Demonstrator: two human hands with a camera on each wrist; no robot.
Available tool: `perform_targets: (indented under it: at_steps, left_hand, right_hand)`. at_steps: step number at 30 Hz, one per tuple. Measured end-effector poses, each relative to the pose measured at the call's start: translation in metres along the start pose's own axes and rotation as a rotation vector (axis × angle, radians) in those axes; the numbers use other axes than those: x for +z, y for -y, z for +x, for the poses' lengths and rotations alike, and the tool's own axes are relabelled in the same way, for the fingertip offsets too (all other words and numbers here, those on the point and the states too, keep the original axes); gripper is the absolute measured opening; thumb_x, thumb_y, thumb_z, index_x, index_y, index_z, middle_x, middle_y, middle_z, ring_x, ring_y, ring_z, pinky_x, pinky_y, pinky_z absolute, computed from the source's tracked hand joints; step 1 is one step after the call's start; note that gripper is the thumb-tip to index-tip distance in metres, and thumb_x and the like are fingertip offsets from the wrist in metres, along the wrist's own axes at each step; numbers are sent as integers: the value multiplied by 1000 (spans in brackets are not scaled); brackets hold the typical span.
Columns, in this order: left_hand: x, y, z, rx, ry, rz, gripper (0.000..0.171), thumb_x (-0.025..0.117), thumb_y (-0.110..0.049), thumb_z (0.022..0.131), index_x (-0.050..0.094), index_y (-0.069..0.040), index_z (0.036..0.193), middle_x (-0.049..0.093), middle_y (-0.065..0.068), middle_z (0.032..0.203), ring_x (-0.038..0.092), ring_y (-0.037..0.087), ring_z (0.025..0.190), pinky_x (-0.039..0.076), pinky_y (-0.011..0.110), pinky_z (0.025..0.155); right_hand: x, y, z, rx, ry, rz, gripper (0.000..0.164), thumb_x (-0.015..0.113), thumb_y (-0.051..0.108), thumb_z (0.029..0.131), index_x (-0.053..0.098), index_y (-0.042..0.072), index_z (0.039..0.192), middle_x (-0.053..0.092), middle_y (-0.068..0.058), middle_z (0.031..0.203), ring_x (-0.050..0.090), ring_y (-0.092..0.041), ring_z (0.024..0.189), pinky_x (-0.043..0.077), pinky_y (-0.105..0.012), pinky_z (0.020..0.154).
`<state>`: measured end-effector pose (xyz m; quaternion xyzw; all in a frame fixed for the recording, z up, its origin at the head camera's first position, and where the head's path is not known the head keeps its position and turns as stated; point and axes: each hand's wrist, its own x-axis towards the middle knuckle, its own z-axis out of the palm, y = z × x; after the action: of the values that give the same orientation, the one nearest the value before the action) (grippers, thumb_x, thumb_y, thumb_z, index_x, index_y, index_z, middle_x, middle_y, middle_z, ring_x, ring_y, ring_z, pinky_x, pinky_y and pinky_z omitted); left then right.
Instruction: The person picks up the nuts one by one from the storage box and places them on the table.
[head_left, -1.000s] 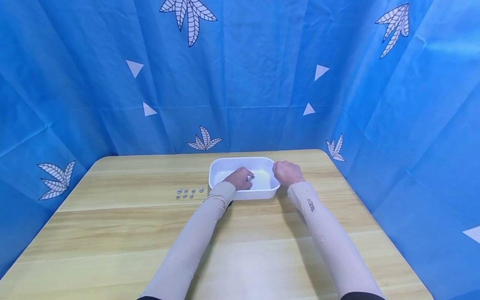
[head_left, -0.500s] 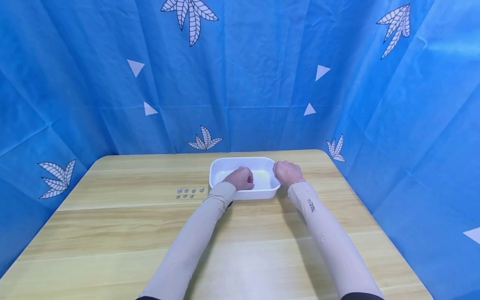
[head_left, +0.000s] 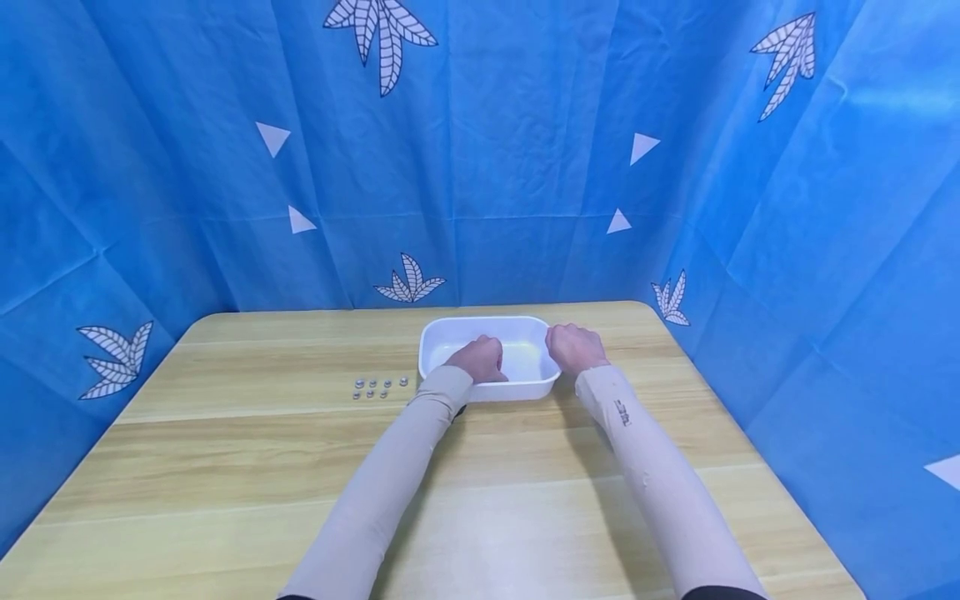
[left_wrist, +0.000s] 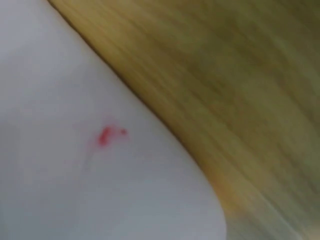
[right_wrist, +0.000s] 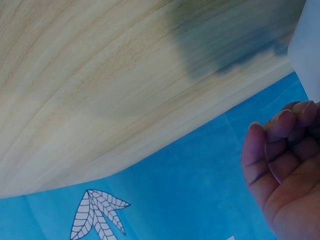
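A white rectangular tray point(head_left: 483, 392) with rounded corners stands on the wooden table. My left hand point(head_left: 478, 359) reaches over its near side, fingers curled down inside; whatever lies at the fingertips is hidden, so I cannot tell what this hand holds. My right hand point(head_left: 574, 348) grips the tray at its right end. The right wrist view shows the curled fingers point(right_wrist: 279, 125) right at the white tray wall point(right_wrist: 307, 55). Several small round silver metal pieces point(head_left: 372, 384), like nuts, lie in two short rows left of the tray.
The light wooden table point(head_left: 225, 475) ends at a blue curtain point(head_left: 510, 167) printed with white leaves and triangles. Curtain also hangs along the right side. Blurred and close, a white surface point(left_wrist: 50, 150) with a red spot fills much of the left wrist view.
A second ago a small dark metal piece showed at my left fingertips; the fingers have since curled further in and it is out of sight. My right hand and the tray stay in place.
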<state>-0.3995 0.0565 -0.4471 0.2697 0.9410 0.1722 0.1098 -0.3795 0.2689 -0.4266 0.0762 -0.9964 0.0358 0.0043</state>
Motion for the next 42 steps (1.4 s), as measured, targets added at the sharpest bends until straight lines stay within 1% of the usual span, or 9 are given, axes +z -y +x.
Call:
perform_targets:
  at_steps: [3, 7, 10, 16, 24, 30, 35, 39, 42]
  left_hand:
    - [0, 0, -3, 1, -10, 21, 17, 79, -23, 86, 73, -7, 82, 71, 4, 84, 66, 15, 73, 58, 30, 71]
    - [2, 2, -3, 16, -33, 29, 18, 79, -23, 85, 73, -7, 79, 71, 4, 82, 64, 16, 72, 57, 30, 69]
    - [4, 5, 1, 18, -45, 6, 20, 81, -23, 83, 71, -9, 74, 69, 3, 78, 62, 14, 69, 55, 28, 66]
    - [6, 8, 4, -7, -47, -51, 25, 81, -24, 84, 65, -11, 70, 61, 1, 74, 57, 15, 73, 50, 27, 67]
    - [4, 9, 2, -8, -69, -76, 27, 80, -22, 82, 61, -12, 66, 55, 1, 71, 54, 16, 70, 47, 27, 64]
    - [2, 9, -2, -11, -70, -92, 23, 78, -20, 81, 63, -11, 66, 57, 2, 72, 55, 16, 70, 48, 27, 64]
    - [2, 10, -2, 19, -86, -96, 23, 78, -18, 80, 64, -12, 63, 58, -1, 68, 55, 14, 68, 48, 25, 65]
    - [1, 10, -2, 62, -93, -112, 29, 77, -15, 79, 58, -14, 57, 50, -4, 57, 49, 11, 59, 44, 23, 59]
    - [-2, 8, -4, 87, -105, -114, 30, 76, -14, 79, 56, -15, 56, 46, -5, 53, 46, 10, 54, 41, 22, 56]
  right_hand:
    - [0, 0, -1, -5, 5, -8, 33, 37, 17, 107, 67, 5, 97, 65, -9, 76, 64, -26, 69, 62, -48, 69]
    - [0, 2, -2, -5, 6, -9, 33, 37, 16, 106, 67, 5, 96, 66, -10, 77, 65, -27, 70, 62, -49, 69]
    - [0, 2, -2, 1, 4, -3, 34, 36, 17, 107, 66, 5, 96, 67, -10, 78, 65, -28, 71, 62, -49, 70]
    - [3, 0, 0, -2, 5, -14, 36, 35, 18, 107, 66, 4, 97, 67, -10, 78, 65, -28, 70, 62, -50, 69]
    - [3, 0, 2, 3, 4, -13, 35, 36, 18, 107, 67, 5, 98, 66, -9, 77, 64, -26, 69, 62, -49, 69]
    - [3, 2, 1, -22, 12, -31, 32, 38, 16, 106, 67, 4, 100, 67, -10, 79, 65, -27, 69, 62, -48, 66]
    - [2, 4, 0, -32, -3, -42, 29, 40, 14, 106, 67, 5, 98, 67, -10, 79, 65, -26, 69, 62, -47, 65]
    - [0, 5, -1, -48, -5, -51, 24, 45, 10, 102, 68, 6, 94, 67, -9, 78, 63, -25, 67, 61, -46, 64]
    - [-2, 4, -2, -53, -1, -51, 23, 47, 8, 101, 68, 7, 93, 67, -9, 78, 62, -24, 67, 60, -45, 64]
